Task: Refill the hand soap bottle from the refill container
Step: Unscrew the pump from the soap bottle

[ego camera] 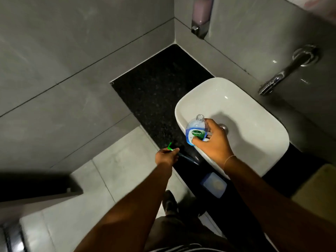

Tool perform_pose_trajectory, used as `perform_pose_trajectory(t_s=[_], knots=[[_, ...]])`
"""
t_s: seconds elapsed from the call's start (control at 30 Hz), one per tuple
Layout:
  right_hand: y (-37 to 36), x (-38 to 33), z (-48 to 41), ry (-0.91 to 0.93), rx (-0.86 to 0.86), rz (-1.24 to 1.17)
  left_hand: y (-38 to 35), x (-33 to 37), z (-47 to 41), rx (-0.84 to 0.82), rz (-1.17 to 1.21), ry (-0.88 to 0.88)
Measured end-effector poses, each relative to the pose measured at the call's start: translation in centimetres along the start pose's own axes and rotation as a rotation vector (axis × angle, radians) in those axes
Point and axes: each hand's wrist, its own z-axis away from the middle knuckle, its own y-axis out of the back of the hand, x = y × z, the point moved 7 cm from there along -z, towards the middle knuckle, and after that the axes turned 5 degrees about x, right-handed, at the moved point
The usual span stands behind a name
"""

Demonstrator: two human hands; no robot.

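A clear hand soap bottle (196, 130) with blue liquid and a green label stands tilted over the left rim of the white basin (254, 128). Its neck is open, with no pump on it. My right hand (213, 140) is wrapped around the bottle's right side. My left hand (166, 156) sits to the left, over the black counter's edge, closed on the green pump head (170, 147), whose clear tube (189, 158) trails to the right. No refill container can be made out.
A black counter (160, 91) runs along the grey tiled wall. A chrome tap (283, 73) juts from the wall over the basin. A wall dispenser (201, 17) hangs at the top. A blue soap dish (214, 184) lies near the counter's front edge.
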Motion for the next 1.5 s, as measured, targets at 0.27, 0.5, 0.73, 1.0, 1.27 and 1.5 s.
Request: perform_pose_trajectory(t_s=[0.27,0.5,0.73,1.0,1.27,1.5], knots=[[-2.4,0.3,1.7,-0.023,0.038,0.084,0.0,-0.8,-2.0,0.020,-0.393,-0.191],[-3.7,0.7,1.9,-0.052,0.071,0.154,0.1,-0.2,-1.8,0.004,-0.486,-0.344],[-10.5,2.3,0.8,-0.106,0.114,0.211,6.1,-1.8,-2.0,0.151,-0.527,-0.472],[-16.3,4.1,-2.2,-0.185,0.171,0.296,10.5,-2.2,-2.0,0.339,-0.719,-0.604],[-17.4,5.3,-3.0,-0.157,0.112,0.363,8.7,0.1,-1.8,0.295,-1.030,-0.831],[-17.6,6.0,-3.2,-0.212,0.017,0.368,8.5,-0.6,-1.6,0.221,-1.147,-0.844]])
